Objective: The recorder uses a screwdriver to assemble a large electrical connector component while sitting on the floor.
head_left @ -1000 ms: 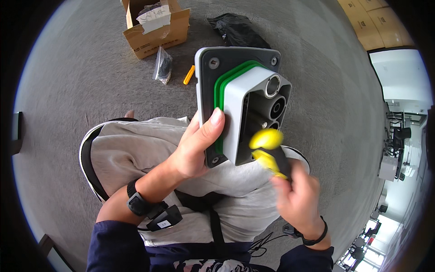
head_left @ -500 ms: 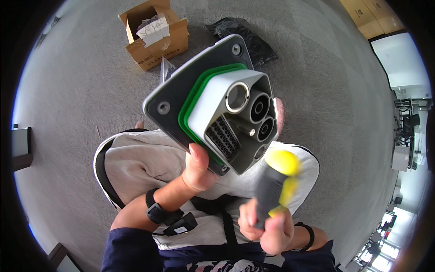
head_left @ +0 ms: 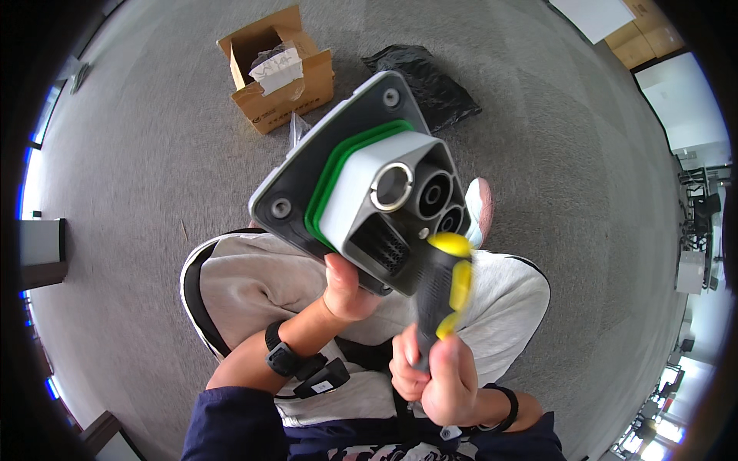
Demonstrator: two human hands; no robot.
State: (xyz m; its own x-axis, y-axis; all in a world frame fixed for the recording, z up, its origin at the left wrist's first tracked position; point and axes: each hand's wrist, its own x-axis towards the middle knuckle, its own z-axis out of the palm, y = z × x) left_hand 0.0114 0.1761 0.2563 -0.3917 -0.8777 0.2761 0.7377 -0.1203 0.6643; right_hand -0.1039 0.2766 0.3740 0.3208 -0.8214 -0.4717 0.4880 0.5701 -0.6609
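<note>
My left hand [head_left: 348, 292] is closed on the lower edge of a multi-port connector housing [head_left: 357, 178], its thumb in front and its other fingers hidden behind. The housing has a dark square plate with a bolt hole showing near several of its corners, a green gasket, and a pale body with round sockets and a slotted block. It is tilted, with the sockets toward me. In my right hand [head_left: 434, 380] is a dark grey and yellow screwdriver [head_left: 440, 288], handle pointing up and its shaft not showing. The handle's yellow end overlaps the housing's lower right side; whether they touch I cannot tell.
An opened cardboard box [head_left: 296, 107] with packing inside stands on the grey carpet [head_left: 584, 192] beyond the housing. A black plastic bag [head_left: 430, 84] lies to its right, a clear bag [head_left: 298, 129] in front. My crossed legs [head_left: 254, 269] lie beneath my hands.
The screwdriver and my right hand have moved left and slightly up, bringing the handle over the housing's lower right side. My left hand still holds the housing, and the whole view has shifted slightly.
</note>
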